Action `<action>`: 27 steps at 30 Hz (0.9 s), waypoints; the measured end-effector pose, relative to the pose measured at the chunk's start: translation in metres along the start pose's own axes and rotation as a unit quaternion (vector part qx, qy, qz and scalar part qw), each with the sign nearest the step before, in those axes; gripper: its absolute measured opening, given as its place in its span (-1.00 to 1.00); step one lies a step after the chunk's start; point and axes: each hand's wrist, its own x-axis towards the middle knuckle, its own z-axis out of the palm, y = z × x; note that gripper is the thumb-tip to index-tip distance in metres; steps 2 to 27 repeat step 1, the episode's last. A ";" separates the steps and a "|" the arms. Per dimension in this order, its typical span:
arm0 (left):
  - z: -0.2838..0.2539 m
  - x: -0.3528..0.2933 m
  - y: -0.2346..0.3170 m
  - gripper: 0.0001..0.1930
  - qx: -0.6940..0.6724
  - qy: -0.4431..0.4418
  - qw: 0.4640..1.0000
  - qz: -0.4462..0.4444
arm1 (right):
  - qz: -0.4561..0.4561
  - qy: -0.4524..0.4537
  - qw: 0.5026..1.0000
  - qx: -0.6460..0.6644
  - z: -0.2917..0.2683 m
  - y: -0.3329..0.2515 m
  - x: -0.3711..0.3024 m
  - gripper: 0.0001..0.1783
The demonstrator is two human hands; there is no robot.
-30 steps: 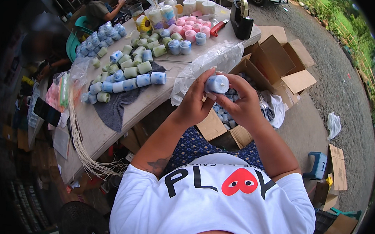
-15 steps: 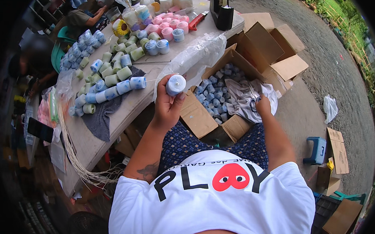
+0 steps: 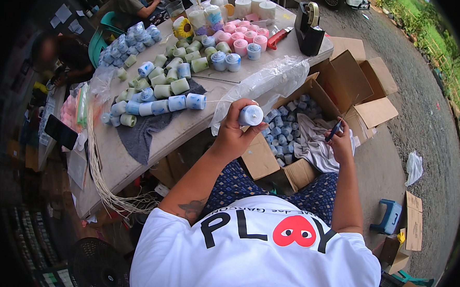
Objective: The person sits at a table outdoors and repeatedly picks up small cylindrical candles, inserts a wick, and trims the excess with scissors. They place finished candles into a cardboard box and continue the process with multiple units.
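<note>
My left hand [image 3: 234,135] grips a pale blue and white candle [image 3: 250,115], its flat end with a short wick tip turned up toward me. A thin white string runs from that hand toward a row of blue-white candles [image 3: 160,106] lying on the table over a dark grey cloth [image 3: 146,141]. In my right hand [image 3: 342,145] is a slim dark tool that looks like scissors [image 3: 334,130], held above a pale crumpled cloth [image 3: 315,148]. That cloth lies on an open cardboard box [image 3: 260,158] holding many blue candles [image 3: 282,130].
Green candles [image 3: 162,90], pink candles [image 3: 240,46] and a black tape dispenser [image 3: 308,30] stand on the table [image 3: 100,188]. A bundle of white cords [image 3: 96,162] hangs over its edge. At right is a blue stool [image 3: 387,216]; two people sit beyond the table.
My right hand has lifted off the cloth with the dark tool, which now points upward. My left hand still holds the candle. The whole view has shifted, moving the table rightward in the picture.
</note>
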 end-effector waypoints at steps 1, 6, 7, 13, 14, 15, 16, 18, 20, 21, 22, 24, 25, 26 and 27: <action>-0.001 0.001 0.002 -0.50 0.016 -0.005 1.000 -0.010 | -0.003 -0.002 1.000 -0.001 0.003 -0.002 0.003 -0.02; -0.001 0.001 0.002 -0.50 0.016 -0.005 1.000 -0.010 | -0.003 -0.002 1.000 -0.001 0.003 -0.002 0.003 -0.02; -0.001 0.001 0.002 -0.50 0.016 -0.005 1.000 -0.010 | -0.003 -0.002 1.000 -0.001 0.003 -0.002 0.003 -0.02; -0.001 0.001 0.002 -0.50 0.016 -0.005 1.000 -0.010 | -0.003 -0.002 1.000 -0.001 0.003 -0.002 0.003 -0.02; -0.001 0.001 0.002 -0.50 0.016 -0.005 1.000 -0.010 | -0.003 -0.002 1.000 -0.001 0.003 -0.002 0.003 -0.02; -0.001 0.001 0.002 -0.50 0.016 -0.005 1.000 -0.010 | -0.003 -0.002 1.000 -0.001 0.003 -0.002 0.003 -0.02; -0.001 0.001 0.002 -0.50 0.016 -0.005 1.000 -0.010 | -0.003 -0.002 1.000 -0.001 0.003 -0.002 0.003 -0.02; -0.001 0.001 0.002 -0.50 0.016 -0.005 1.000 -0.010 | -0.003 -0.002 1.000 -0.001 0.003 -0.002 0.003 -0.02; -0.001 0.001 0.002 -0.50 0.016 -0.005 1.000 -0.010 | -0.003 -0.002 1.000 -0.001 0.003 -0.002 0.003 -0.02; -0.001 0.001 0.002 -0.50 0.016 -0.005 1.000 -0.010 | -0.003 -0.002 1.000 -0.001 0.003 -0.002 0.003 -0.02; -0.001 0.001 0.002 -0.50 0.016 -0.005 1.000 -0.010 | -0.003 -0.002 1.000 -0.001 0.003 -0.002 0.003 -0.02; -0.001 0.001 0.002 -0.50 0.016 -0.005 1.000 -0.010 | -0.003 -0.002 1.000 -0.001 0.003 -0.002 0.003 -0.02; -0.001 0.001 0.002 -0.50 0.016 -0.005 1.000 -0.010 | -0.003 -0.002 1.000 -0.001 0.003 -0.002 0.003 -0.02; -0.001 0.001 0.002 -0.50 0.016 -0.005 1.000 -0.010 | -0.003 -0.002 1.000 -0.001 0.003 -0.002 0.003 -0.02; -0.001 0.001 0.002 -0.50 0.016 -0.005 1.000 -0.010 | -0.003 -0.002 1.000 -0.001 0.003 -0.002 0.003 -0.02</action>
